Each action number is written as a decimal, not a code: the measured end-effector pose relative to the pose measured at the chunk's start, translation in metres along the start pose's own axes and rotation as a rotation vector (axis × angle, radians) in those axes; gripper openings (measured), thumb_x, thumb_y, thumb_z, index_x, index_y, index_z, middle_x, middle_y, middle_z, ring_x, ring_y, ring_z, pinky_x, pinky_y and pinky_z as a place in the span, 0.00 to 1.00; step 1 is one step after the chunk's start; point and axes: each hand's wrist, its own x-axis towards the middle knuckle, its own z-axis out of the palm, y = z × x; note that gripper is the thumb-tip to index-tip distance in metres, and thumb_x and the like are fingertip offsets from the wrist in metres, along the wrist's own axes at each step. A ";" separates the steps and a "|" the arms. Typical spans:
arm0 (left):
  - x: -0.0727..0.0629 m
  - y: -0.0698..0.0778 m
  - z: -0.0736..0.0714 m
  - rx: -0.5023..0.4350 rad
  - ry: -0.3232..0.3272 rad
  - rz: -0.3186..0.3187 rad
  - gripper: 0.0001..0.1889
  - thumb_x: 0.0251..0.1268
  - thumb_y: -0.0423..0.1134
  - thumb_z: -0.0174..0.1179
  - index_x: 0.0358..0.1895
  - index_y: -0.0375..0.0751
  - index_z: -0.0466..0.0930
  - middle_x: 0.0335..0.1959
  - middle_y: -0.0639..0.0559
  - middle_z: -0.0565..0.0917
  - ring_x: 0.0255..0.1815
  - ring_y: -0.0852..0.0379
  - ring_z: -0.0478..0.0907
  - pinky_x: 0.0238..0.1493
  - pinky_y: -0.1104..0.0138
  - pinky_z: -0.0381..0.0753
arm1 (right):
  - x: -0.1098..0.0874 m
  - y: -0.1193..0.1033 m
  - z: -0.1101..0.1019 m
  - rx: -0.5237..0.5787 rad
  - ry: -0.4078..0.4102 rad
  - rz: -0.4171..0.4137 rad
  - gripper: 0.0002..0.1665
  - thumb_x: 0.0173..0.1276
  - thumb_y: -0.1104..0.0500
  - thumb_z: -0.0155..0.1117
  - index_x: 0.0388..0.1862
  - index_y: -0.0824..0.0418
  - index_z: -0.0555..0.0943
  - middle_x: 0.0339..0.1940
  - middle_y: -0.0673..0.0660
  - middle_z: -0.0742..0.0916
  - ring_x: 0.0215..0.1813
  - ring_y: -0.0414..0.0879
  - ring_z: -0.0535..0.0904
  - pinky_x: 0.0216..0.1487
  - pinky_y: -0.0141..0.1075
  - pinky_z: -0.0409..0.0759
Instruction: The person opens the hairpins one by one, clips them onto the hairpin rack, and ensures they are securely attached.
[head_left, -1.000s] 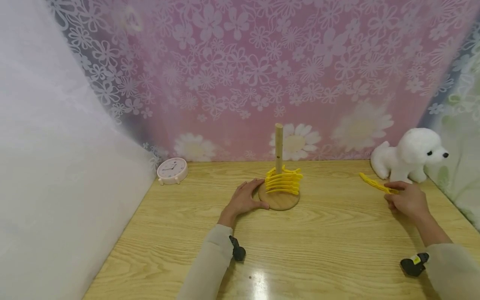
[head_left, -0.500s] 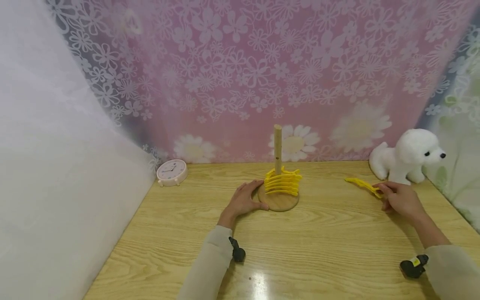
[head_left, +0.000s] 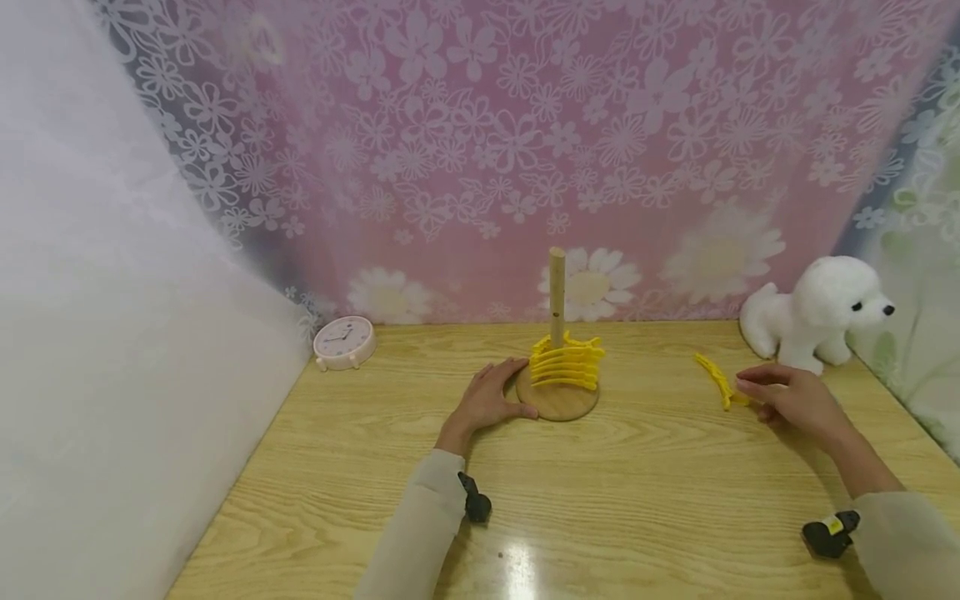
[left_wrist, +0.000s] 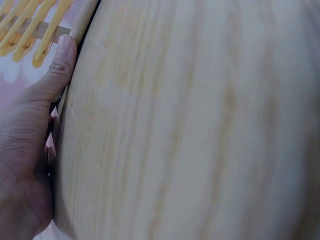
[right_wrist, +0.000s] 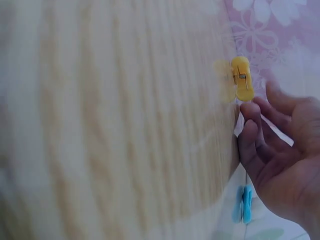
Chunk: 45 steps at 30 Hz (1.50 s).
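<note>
In the head view, my left hand holds the left rim of a round wooden stand, thumb and fingers spread around the edge. Its upright post rises through a stack of curved yellow clips. The thumb lies against the stand's rim in the left wrist view, close to the clip ends. Over at the right, a single long yellow clip lies on the table beside my right hand. The right wrist view shows this clip's spring end just beyond the fingertips, with thumb and fingers apart.
A white plush dog sits at the back right, behind my right hand. At the back left stands a pale pink clock. A floral curtain borders the table's back edge. A small blue thing shows in the right wrist view.
The right hand has moved left with the yellow clip, which has turned and now lies by the fingertips, let go. The left hand and stand have stayed in place.
</note>
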 end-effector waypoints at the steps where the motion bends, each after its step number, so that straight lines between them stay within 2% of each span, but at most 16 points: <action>1: 0.000 0.000 0.000 0.000 0.002 0.001 0.53 0.57 0.64 0.74 0.84 0.55 0.58 0.83 0.56 0.61 0.85 0.57 0.51 0.86 0.57 0.41 | 0.000 -0.001 0.000 0.002 -0.022 -0.009 0.34 0.80 0.48 0.63 0.69 0.75 0.74 0.42 0.60 0.88 0.28 0.44 0.83 0.28 0.38 0.86; 6: 0.001 -0.001 0.000 0.005 0.001 -0.004 0.53 0.57 0.64 0.74 0.84 0.56 0.58 0.83 0.57 0.61 0.85 0.57 0.50 0.86 0.58 0.41 | -0.003 -0.008 0.001 -0.069 -0.095 -0.085 0.35 0.75 0.52 0.69 0.69 0.75 0.74 0.58 0.73 0.83 0.33 0.38 0.82 0.30 0.36 0.84; 9: 0.000 -0.001 -0.001 0.003 -0.001 -0.008 0.53 0.56 0.64 0.74 0.84 0.57 0.58 0.83 0.57 0.61 0.85 0.57 0.50 0.86 0.58 0.41 | -0.005 -0.011 0.001 -0.103 -0.106 -0.100 0.32 0.75 0.53 0.69 0.67 0.74 0.76 0.51 0.70 0.85 0.29 0.38 0.80 0.26 0.35 0.80; 11: 0.000 -0.001 0.000 0.003 -0.001 -0.007 0.53 0.57 0.64 0.74 0.84 0.57 0.58 0.83 0.57 0.61 0.85 0.57 0.50 0.86 0.57 0.41 | -0.005 -0.012 0.002 -0.091 -0.107 -0.103 0.30 0.77 0.55 0.67 0.67 0.74 0.76 0.42 0.66 0.87 0.26 0.40 0.78 0.23 0.35 0.78; 12: 0.000 -0.001 0.000 0.002 -0.001 -0.005 0.53 0.57 0.64 0.74 0.84 0.57 0.58 0.83 0.57 0.61 0.85 0.57 0.51 0.86 0.57 0.41 | -0.006 -0.012 0.002 -0.069 -0.105 -0.104 0.29 0.77 0.56 0.66 0.68 0.74 0.76 0.42 0.65 0.86 0.24 0.42 0.78 0.22 0.36 0.78; 15: 0.000 -0.001 0.001 0.007 -0.001 0.001 0.53 0.57 0.64 0.74 0.84 0.58 0.57 0.83 0.57 0.62 0.85 0.58 0.51 0.86 0.58 0.41 | -0.006 -0.010 0.004 -0.023 -0.091 -0.108 0.29 0.79 0.58 0.64 0.70 0.74 0.74 0.47 0.68 0.86 0.24 0.45 0.79 0.21 0.37 0.78; 19: -0.001 0.000 0.001 0.004 0.000 0.002 0.53 0.57 0.63 0.74 0.84 0.58 0.58 0.82 0.57 0.62 0.85 0.58 0.50 0.86 0.58 0.41 | -0.004 -0.009 0.005 -0.029 -0.083 -0.097 0.33 0.78 0.54 0.66 0.72 0.73 0.72 0.58 0.73 0.83 0.29 0.44 0.80 0.25 0.37 0.80; 23: -0.001 0.000 -0.001 -0.003 0.003 -0.001 0.53 0.57 0.63 0.74 0.84 0.56 0.58 0.83 0.55 0.61 0.85 0.56 0.51 0.86 0.56 0.42 | -0.001 -0.010 0.006 -0.143 -0.073 -0.120 0.35 0.75 0.50 0.70 0.70 0.71 0.75 0.58 0.74 0.83 0.36 0.38 0.79 0.30 0.34 0.80; 26: -0.001 -0.001 -0.001 -0.004 0.002 -0.001 0.53 0.57 0.64 0.74 0.84 0.56 0.58 0.83 0.54 0.61 0.85 0.56 0.50 0.86 0.56 0.42 | -0.001 -0.010 0.007 -0.206 -0.047 -0.172 0.30 0.74 0.52 0.71 0.65 0.71 0.79 0.60 0.76 0.81 0.36 0.36 0.77 0.31 0.32 0.78; 29: -0.001 -0.002 0.000 0.001 -0.004 -0.002 0.53 0.57 0.64 0.74 0.84 0.57 0.57 0.84 0.54 0.60 0.85 0.57 0.50 0.86 0.57 0.42 | -0.002 -0.012 0.009 -0.164 -0.045 -0.208 0.26 0.75 0.58 0.69 0.65 0.72 0.80 0.59 0.78 0.80 0.26 0.38 0.74 0.25 0.33 0.77; 32: 0.000 -0.002 0.000 -0.003 -0.003 -0.001 0.53 0.57 0.65 0.74 0.84 0.58 0.57 0.83 0.55 0.60 0.85 0.57 0.50 0.86 0.57 0.42 | -0.004 -0.012 0.009 -0.119 -0.051 -0.227 0.26 0.76 0.62 0.66 0.68 0.73 0.77 0.61 0.78 0.79 0.19 0.39 0.72 0.21 0.35 0.76; 37: 0.000 -0.002 0.000 -0.006 -0.001 0.003 0.53 0.57 0.65 0.74 0.84 0.57 0.57 0.84 0.54 0.60 0.85 0.57 0.50 0.86 0.56 0.42 | -0.004 -0.012 0.009 -0.153 -0.034 -0.214 0.32 0.75 0.56 0.69 0.70 0.73 0.74 0.65 0.77 0.78 0.24 0.39 0.76 0.26 0.34 0.77; 38: 0.000 -0.002 0.000 -0.007 0.000 0.003 0.53 0.57 0.65 0.74 0.84 0.57 0.57 0.84 0.54 0.60 0.85 0.57 0.50 0.86 0.55 0.42 | -0.003 -0.011 0.009 -0.178 -0.024 -0.218 0.32 0.74 0.55 0.70 0.69 0.72 0.75 0.65 0.77 0.78 0.29 0.36 0.77 0.28 0.32 0.78; 41: 0.000 -0.002 0.000 -0.005 -0.002 0.004 0.53 0.57 0.64 0.74 0.84 0.57 0.57 0.84 0.54 0.59 0.85 0.57 0.50 0.86 0.56 0.42 | 0.000 -0.010 0.011 -0.240 0.011 -0.246 0.28 0.71 0.56 0.74 0.63 0.70 0.81 0.62 0.76 0.81 0.36 0.36 0.76 0.33 0.29 0.76; 43: 0.000 -0.002 0.000 -0.005 -0.002 0.002 0.53 0.57 0.65 0.74 0.84 0.58 0.57 0.84 0.55 0.60 0.85 0.58 0.50 0.86 0.57 0.42 | 0.001 -0.009 0.013 -0.264 0.030 -0.258 0.24 0.71 0.57 0.74 0.59 0.71 0.83 0.60 0.77 0.81 0.34 0.35 0.75 0.33 0.28 0.74; 45: 0.000 -0.002 0.000 -0.005 -0.001 0.000 0.53 0.56 0.64 0.74 0.84 0.58 0.57 0.84 0.55 0.60 0.85 0.58 0.50 0.86 0.57 0.42 | 0.002 -0.009 0.015 -0.238 0.029 -0.238 0.23 0.72 0.58 0.73 0.59 0.72 0.82 0.59 0.76 0.81 0.31 0.38 0.75 0.31 0.30 0.74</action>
